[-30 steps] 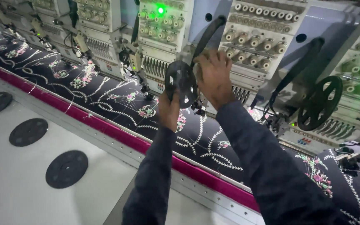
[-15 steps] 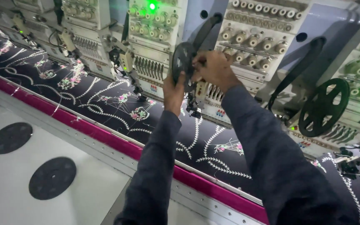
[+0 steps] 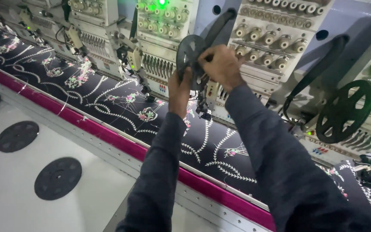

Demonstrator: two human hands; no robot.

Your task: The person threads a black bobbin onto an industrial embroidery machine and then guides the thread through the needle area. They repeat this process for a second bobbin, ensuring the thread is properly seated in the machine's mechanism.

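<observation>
Both hands work at a dark sequin reel (image 3: 190,53) mounted on a black arm (image 3: 220,23) of the embroidery machine head (image 3: 168,25), above the black embroidered fabric (image 3: 121,103) near its magenta front edge (image 3: 108,135). The left hand (image 3: 179,92) supports the reel's lower rim, fingers closed on it. The right hand (image 3: 222,66) pinches at the hub; what it holds cannot be told. Sound practice: steady the reel, keep sleeves off the needles.

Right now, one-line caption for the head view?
Both hands, left and right, grip a dark reel on an embroidery machine above black floral fabric.
</observation>
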